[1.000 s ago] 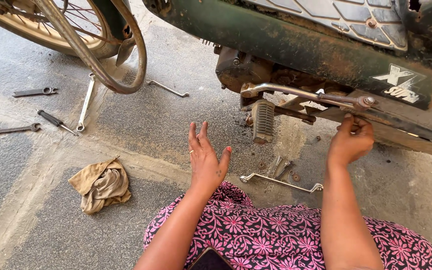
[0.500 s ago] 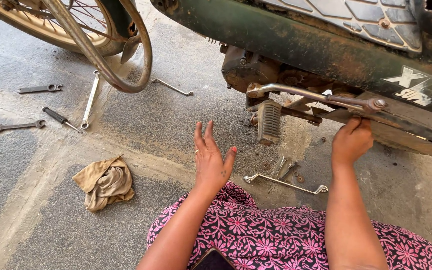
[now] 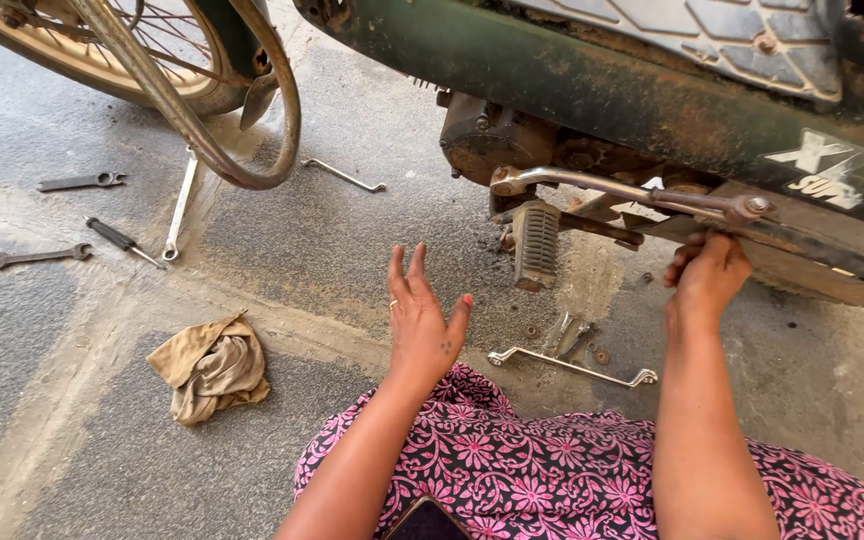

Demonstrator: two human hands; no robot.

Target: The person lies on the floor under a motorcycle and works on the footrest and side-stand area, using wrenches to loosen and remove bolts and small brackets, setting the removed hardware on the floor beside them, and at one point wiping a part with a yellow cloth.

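Observation:
A dirty green motorbike [image 3: 592,90] stands over the concrete ground. My right hand [image 3: 707,280] reaches up under its frame, fingers curled at the end of a rusty lever [image 3: 632,192]; what it grips is hidden. My left hand [image 3: 422,325] hovers flat above the ground with its fingers spread, empty, in front of the ribbed footrest [image 3: 535,243]. A long ring spanner [image 3: 572,366] lies on the ground between my hands, beside some small loose parts [image 3: 570,335]. My lap in pink flowered cloth [image 3: 552,470] fills the bottom.
The front wheel [image 3: 167,75] stands at the top left. Several spanners [image 3: 42,256] and a screwdriver [image 3: 122,240] lie on the ground left of it, with a bent rod [image 3: 344,176] under the engine. A crumpled tan rag [image 3: 210,365] lies at the left.
My right hand has moved slightly along the underside of the frame. My left hand stays spread above the ground. The camera has drifted, so everything sits a little lower and further right.

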